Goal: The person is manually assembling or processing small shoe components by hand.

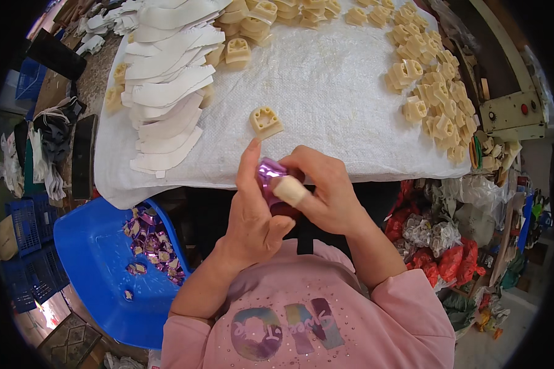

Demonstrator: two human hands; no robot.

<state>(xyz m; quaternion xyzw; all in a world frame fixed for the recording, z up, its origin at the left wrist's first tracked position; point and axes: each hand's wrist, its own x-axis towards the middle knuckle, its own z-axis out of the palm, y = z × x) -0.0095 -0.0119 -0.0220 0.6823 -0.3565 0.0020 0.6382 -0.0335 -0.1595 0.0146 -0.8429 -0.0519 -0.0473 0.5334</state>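
My left hand (250,212) and my right hand (323,190) meet just in front of the table edge, around a small shiny purple piece (269,171). The piece sits between the fingers of both hands, and its lower part is hidden by them. A beige wrap (291,191) covers the tip of my right thumb, which presses at the purple piece. My left index finger stretches forward, its tip beside a single beige moulded plastic block (266,123) with hollows in its top. That block rests on the white woven sheet (326,92).
Overlapping white curved strips (169,92) lie on the sheet's left. More beige blocks (440,92) are heaped at right and at the back. Below left, a blue tub (98,246) holds several purple-covered pieces (151,243). Red and clear plastic bags (452,261) crowd the lower right.
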